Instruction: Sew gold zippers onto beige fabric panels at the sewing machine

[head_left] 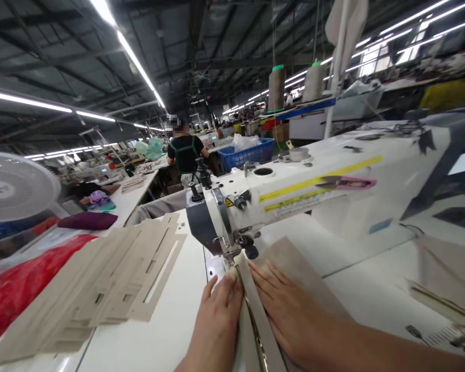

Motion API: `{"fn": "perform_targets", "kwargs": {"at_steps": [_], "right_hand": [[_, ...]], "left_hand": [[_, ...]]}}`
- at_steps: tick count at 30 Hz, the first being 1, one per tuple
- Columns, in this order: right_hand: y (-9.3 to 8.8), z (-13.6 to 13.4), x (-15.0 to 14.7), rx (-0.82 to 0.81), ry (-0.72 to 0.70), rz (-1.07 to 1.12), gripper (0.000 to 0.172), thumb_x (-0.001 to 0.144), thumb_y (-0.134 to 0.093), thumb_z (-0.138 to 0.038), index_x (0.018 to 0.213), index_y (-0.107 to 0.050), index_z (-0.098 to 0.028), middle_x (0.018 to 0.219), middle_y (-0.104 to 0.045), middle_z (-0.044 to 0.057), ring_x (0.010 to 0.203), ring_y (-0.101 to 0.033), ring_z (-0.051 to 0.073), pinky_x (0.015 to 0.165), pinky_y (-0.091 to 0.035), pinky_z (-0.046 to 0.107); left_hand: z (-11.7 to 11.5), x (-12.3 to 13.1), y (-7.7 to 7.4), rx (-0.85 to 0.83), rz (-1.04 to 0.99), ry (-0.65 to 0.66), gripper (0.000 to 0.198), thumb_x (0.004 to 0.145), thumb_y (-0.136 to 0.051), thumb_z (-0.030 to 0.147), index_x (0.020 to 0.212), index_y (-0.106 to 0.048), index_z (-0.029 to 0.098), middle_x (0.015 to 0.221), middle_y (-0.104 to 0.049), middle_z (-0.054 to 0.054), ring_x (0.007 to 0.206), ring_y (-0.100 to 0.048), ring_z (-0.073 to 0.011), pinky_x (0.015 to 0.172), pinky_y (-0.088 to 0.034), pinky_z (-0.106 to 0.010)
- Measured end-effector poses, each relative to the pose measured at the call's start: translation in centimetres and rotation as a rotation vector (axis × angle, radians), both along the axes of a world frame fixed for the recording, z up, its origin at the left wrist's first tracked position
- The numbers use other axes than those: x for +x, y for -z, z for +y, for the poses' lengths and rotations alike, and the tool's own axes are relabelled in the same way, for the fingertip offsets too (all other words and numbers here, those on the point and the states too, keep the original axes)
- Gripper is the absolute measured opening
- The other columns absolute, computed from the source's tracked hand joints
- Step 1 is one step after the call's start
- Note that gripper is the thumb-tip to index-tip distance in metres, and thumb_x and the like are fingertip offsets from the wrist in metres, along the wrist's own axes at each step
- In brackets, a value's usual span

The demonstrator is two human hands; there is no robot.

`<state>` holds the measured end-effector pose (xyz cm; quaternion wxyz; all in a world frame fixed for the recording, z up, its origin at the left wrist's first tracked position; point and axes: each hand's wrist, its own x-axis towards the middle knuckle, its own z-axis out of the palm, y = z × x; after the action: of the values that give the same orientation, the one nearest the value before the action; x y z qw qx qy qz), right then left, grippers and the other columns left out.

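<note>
Under the presser foot of a white sewing machine (232,258) runs a beige fabric panel (296,266) with a zipper (256,328) along it, its teeth shiny and gold-coloured. My left hand (219,312) is at the left edge of the zipper strip, fingers bent and closed on it just in front of the needle area. To the right of the zipper, my right hand (284,307) lies flat on the panel, fingers stretched toward the presser foot. The needle tip is too small to make out.
Cut beige pieces (112,274) with slots lie in an overlapping row at left, by a red plastic bag (39,284). Pink-handled snips (346,182) rest on the machine arm. A fan (19,188) stands left. Ahead are a blue crate (248,155) and a co-worker (186,150).
</note>
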<state>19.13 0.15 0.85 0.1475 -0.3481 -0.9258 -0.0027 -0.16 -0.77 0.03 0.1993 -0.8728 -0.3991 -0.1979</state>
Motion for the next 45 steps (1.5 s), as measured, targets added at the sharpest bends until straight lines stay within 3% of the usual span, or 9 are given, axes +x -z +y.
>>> {"fn": "perform_targets", "kwargs": {"at_steps": [5,10,13,18,23,32,39,45], "right_hand": [[-0.3,0.9,-0.2,-0.081,-0.029,-0.018,0.056,0.085,-0.038,-0.016,0.139,-0.030,-0.009,0.140,-0.036,0.016,0.131,-0.031,0.027,0.105,-0.034,0.048],[0.4,1.1,0.0,0.025,-0.048,0.010,0.062,0.082,-0.040,-0.014,0.141,-0.024,-0.009,0.139,-0.037,0.015,0.128,-0.036,0.027,0.103,-0.037,0.048],[1.0,1.2,0.1,0.089,-0.057,0.049,0.065,0.081,-0.041,-0.013,0.143,-0.021,-0.011,0.139,-0.039,0.013,0.127,-0.039,0.025,0.104,-0.037,0.044],[1.2,1.2,0.0,0.122,-0.037,0.090,0.064,0.080,-0.041,-0.016,0.142,-0.025,-0.014,0.137,-0.043,0.011,0.125,-0.042,0.023,0.103,-0.039,0.040],[1.3,1.1,0.0,0.141,-0.038,0.069,0.064,0.079,-0.040,-0.015,0.141,-0.025,-0.009,0.135,-0.044,0.015,0.125,-0.041,0.026,0.101,-0.040,0.044],[1.8,0.8,0.1,0.094,-0.033,0.087,0.064,0.080,-0.040,-0.015,0.142,-0.024,-0.011,0.139,-0.040,0.013,0.129,-0.035,0.025,0.104,-0.036,0.045],[1.4,0.9,-0.1,0.044,-0.005,0.030,0.059,0.081,-0.040,-0.016,0.139,-0.032,-0.010,0.139,-0.040,0.013,0.130,-0.034,0.024,0.105,-0.035,0.045],[1.2,0.8,-0.5,-0.023,0.055,0.128,0.051,0.086,-0.035,-0.016,0.136,-0.037,-0.009,0.137,-0.043,0.014,0.126,-0.039,0.025,0.105,-0.031,0.047]], "left_hand": [[0.8,0.0,0.8,-0.024,-0.045,-0.014,0.034,0.089,-0.033,0.010,0.113,-0.056,0.015,0.110,-0.063,-0.012,0.103,-0.059,-0.0186,0.093,-0.047,-0.038],[1.1,0.3,3.1,0.049,-0.166,-0.054,0.038,0.087,-0.028,0.007,0.113,-0.055,0.014,0.109,-0.062,-0.012,0.105,-0.056,-0.0197,0.095,-0.044,-0.040],[1.1,0.4,3.6,0.043,-0.179,-0.049,0.038,0.087,-0.029,0.007,0.114,-0.055,0.015,0.110,-0.061,-0.012,0.108,-0.055,-0.0200,0.096,-0.043,-0.039],[1.0,0.4,3.2,0.017,-0.181,-0.032,0.037,0.089,-0.028,0.008,0.113,-0.055,0.014,0.110,-0.061,-0.013,0.108,-0.055,-0.0201,0.095,-0.043,-0.040],[0.9,0.5,2.8,0.016,-0.169,-0.033,0.035,0.090,-0.029,0.008,0.110,-0.058,0.013,0.111,-0.061,-0.013,0.107,-0.055,-0.0209,0.093,-0.045,-0.040],[0.3,0.2,0.1,-0.065,-0.011,-0.017,0.032,0.090,-0.032,0.009,0.106,-0.060,0.011,0.113,-0.061,-0.015,0.104,-0.059,-0.0216,0.087,-0.050,-0.038],[0.3,0.7,-0.2,-0.024,0.009,-0.031,0.035,0.090,-0.030,0.009,0.104,-0.062,0.010,0.109,-0.063,-0.015,0.100,-0.060,-0.0214,0.082,-0.053,-0.037],[0.6,-0.1,0.0,-0.004,0.056,-0.020,0.036,0.090,-0.029,0.010,0.103,-0.062,0.010,0.105,-0.064,-0.015,0.097,-0.059,-0.0223,0.077,-0.054,-0.034]]}}
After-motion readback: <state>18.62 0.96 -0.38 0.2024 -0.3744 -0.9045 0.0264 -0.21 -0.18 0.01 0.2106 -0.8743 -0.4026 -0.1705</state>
